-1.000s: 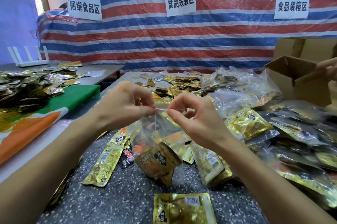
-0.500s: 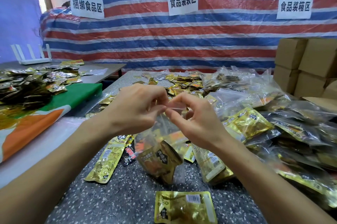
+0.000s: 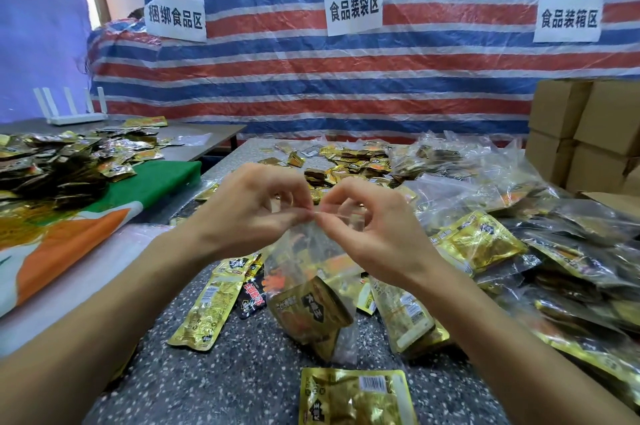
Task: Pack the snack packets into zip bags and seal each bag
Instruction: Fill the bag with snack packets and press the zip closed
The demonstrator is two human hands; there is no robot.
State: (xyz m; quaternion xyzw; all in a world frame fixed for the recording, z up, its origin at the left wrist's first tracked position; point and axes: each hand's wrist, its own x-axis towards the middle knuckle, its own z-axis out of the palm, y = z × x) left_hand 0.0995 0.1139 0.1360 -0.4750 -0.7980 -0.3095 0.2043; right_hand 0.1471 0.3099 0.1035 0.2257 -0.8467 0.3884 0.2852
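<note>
A packet (image 3: pixel 353 397) lies flat on the worktop (image 3: pixel 242 372), nearer to you than the bag (image 3: pixel 311 289), probably ready for the next fill. The bag hangs from your grip, held up so its contents sink low and leave the zip strip free. Your left hand (image 3: pixel 249 213) and right hand (image 3: pixel 374 234) both pinch its top edge, fingers (image 3: pixel 301 214) meeting mid-strip, seemingly to press the seal shut. Right of the bag, filled bags (image 3: pixel 519 210) pile up; beyond it lie loose packets (image 3: pixel 349 161), and boxes (image 3: pixel 588 133) stand farther right.
</note>
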